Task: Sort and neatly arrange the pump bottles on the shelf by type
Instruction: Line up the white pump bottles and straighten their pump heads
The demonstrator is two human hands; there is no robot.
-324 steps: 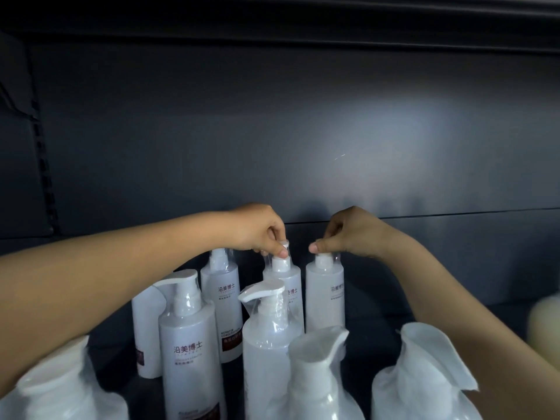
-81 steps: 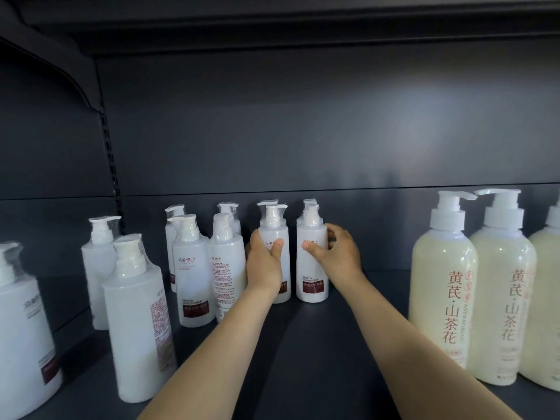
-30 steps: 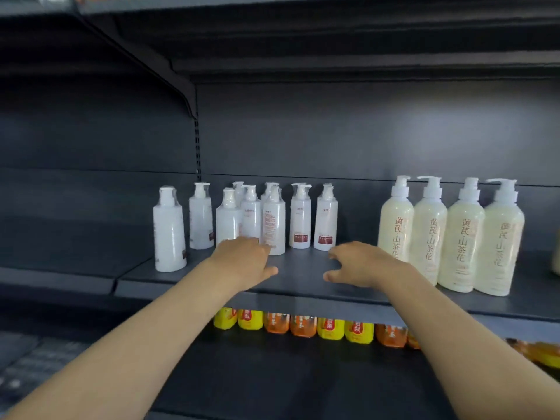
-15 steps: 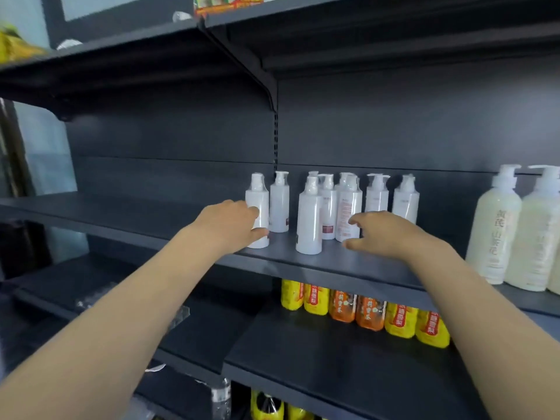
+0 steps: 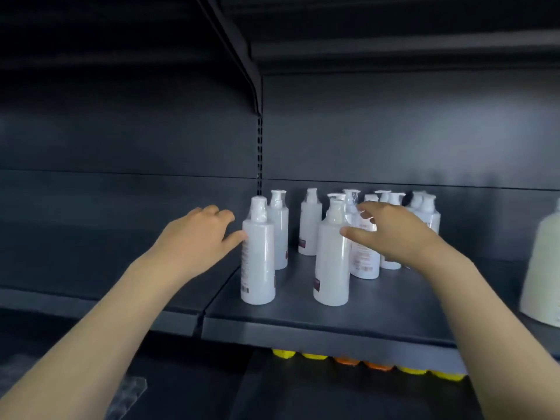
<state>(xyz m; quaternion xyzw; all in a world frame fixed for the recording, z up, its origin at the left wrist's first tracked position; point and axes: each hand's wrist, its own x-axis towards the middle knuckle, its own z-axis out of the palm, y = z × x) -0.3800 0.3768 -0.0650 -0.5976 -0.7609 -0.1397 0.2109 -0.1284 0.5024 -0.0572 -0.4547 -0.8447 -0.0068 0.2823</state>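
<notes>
Several white pump bottles stand in a loose cluster on the dark shelf (image 5: 303,328). The front-left white bottle (image 5: 258,262) stands near the shelf's left end, and my left hand (image 5: 197,237) reaches beside it with its thumb tip touching the bottle's side, fingers relaxed. The front-middle white bottle (image 5: 331,262) stands to the right of it. My right hand (image 5: 391,231) hovers spread just behind and right of that bottle, thumb near its shoulder, partly hiding the bottles behind. A cream-coloured pump bottle (image 5: 542,274) shows at the right edge.
A slotted upright post (image 5: 259,153) and a slanted bracket rise behind the left bottles. The neighbouring shelf section (image 5: 121,268) lies to the left. Yellow and orange packs (image 5: 363,363) peek out under the shelf edge.
The view has moved closer to the white bottles. My left hand now touches the front-left bottle, and my right hand has lifted from the shelf to the middle bottles.
</notes>
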